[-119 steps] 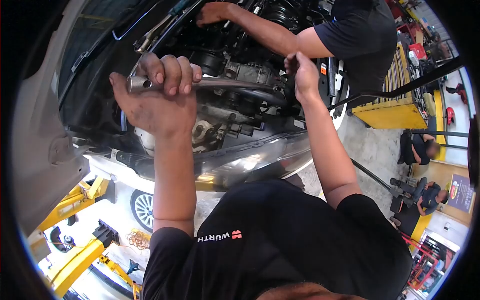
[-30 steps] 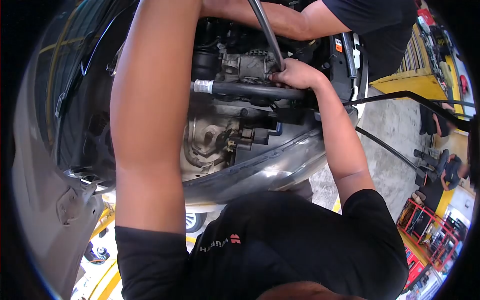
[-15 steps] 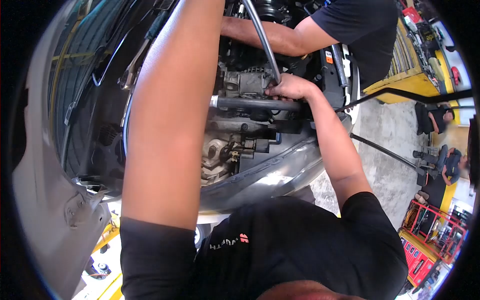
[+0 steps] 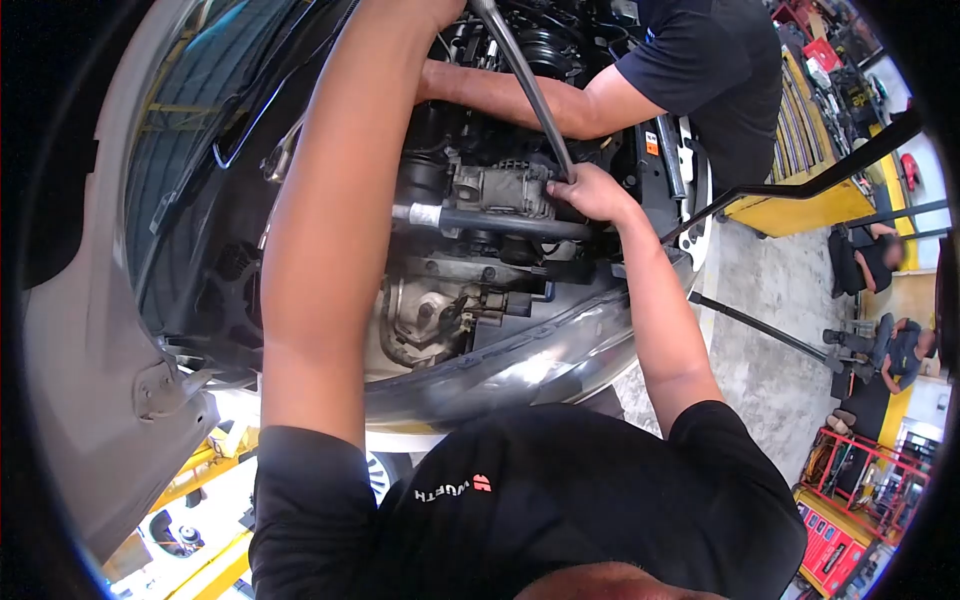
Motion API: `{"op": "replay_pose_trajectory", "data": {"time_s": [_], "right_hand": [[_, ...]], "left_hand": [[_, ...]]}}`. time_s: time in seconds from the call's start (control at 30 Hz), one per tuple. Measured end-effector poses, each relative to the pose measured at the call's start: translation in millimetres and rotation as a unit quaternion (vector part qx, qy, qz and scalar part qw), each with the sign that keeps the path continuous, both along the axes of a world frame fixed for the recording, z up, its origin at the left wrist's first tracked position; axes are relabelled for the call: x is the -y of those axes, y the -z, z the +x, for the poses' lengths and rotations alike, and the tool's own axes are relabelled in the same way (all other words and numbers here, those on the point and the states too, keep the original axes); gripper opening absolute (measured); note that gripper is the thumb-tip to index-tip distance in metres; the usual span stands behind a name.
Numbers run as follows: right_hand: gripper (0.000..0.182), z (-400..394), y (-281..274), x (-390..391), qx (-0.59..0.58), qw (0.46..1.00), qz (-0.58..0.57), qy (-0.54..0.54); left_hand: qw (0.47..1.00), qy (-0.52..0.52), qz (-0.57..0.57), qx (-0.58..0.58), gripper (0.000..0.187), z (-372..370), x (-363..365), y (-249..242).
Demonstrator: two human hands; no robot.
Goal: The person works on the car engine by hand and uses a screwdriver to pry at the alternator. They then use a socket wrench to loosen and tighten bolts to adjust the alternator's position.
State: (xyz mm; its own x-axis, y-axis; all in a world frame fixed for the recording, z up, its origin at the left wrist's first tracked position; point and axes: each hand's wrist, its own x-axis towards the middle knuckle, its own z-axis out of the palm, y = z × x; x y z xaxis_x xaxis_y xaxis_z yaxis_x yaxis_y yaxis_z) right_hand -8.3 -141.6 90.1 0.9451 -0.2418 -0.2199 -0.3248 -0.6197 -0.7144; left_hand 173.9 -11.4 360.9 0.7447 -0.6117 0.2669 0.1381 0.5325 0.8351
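Note:
A long metal bar (image 4: 528,90), like a breaker bar, slants across the engine bay. Its lower end is in my right hand (image 4: 597,193), whose fingers are closed around it beside a grey metal engine part (image 4: 505,187). At the top edge of the view, my left hand (image 4: 438,10) is partly cut off, close against the bar's upper end. Its fingers lie out of sight, so the grip cannot be made out. Below my right hand runs a thick dark hose (image 4: 515,222) with a white label. What the bar's lower tip meets is hidden.
A co-worker's arm (image 4: 510,98) reaches into the engine bay from the right, behind the bar. The car's front bumper (image 4: 540,350) curves below. A black strut (image 4: 800,182) crosses at right. Beyond stand a yellow cabinet (image 4: 805,205), a red cart (image 4: 870,462) and other people.
The view has shifted, so the engine bay sits lower in it. Part of my left hand has come into view at the top. My right hand stays on the bar's lower end.

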Motion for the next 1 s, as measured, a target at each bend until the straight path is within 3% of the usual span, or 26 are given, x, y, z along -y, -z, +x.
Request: {"op": "replay_pose_trajectory", "data": {"time_s": [0.13, 0.2, 0.27, 0.33, 0.4, 0.5, 0.67, 0.77, 0.87, 0.93, 1.0], "right_hand": [[0.03, 4, 9, 2, 0.04, 0.998, -0.019, 0.038], [0.028, 4, 15, 0, 0.06, 0.997, -0.028, 0.032], [0.027, 6, 28, 0, 0.079, 0.996, -0.039, 0.024], [0.028, 9, 43, 6, 0.175, 0.977, -0.122, -0.028], [0.027, 10, 36, 0, 0.157, 0.981, -0.11, -0.031], [0.026, 8, 21, -11, 0.153, 0.983, -0.098, -0.038], [0.027, 9, 28, -6, 0.201, 0.971, -0.115, -0.066], [0.021, 9, 27, -3, 0.253, 0.949, -0.16, -0.095], [0.016, 18, 35, 3, 0.229, 0.948, -0.193, -0.107], [0.012, 25, 48, 5, 0.202, 0.973, -0.086, -0.064], [0.012, 23, 26, 0, 0.189, 0.967, -0.147, -0.092]], "left_hand": [[0.998, 0.004, -0.042, 0.048, 0.035, -61, -52, 0], [0.987, 0.096, -0.081, 0.098, 0.046, -86, -87, 22], [0.984, 0.101, -0.091, 0.117, 0.048, -120, -115, 39], [0.985, 0.057, -0.082, 0.143, 0.051, -152, -137, 58], [0.971, 0.021, -0.047, 0.232, 0.055, -175, -154, 67], [0.972, 0.012, -0.036, 0.234, 0.057, -198, -170, 81], [0.951, 0.028, -0.056, 0.301, 0.056, -213, -180, 105], [0.932, 0.062, -0.057, 0.353, 0.045, -219, -193, 116], [0.94, 0.039, -0.03, 0.339, 0.045, -221, -203, 122], [0.947, 0.033, -0.024, 0.319, 0.047, -224, -208, 125], [0.961, -0.016, -0.032, 0.275, 0.051, -228, -210, 126]]}}
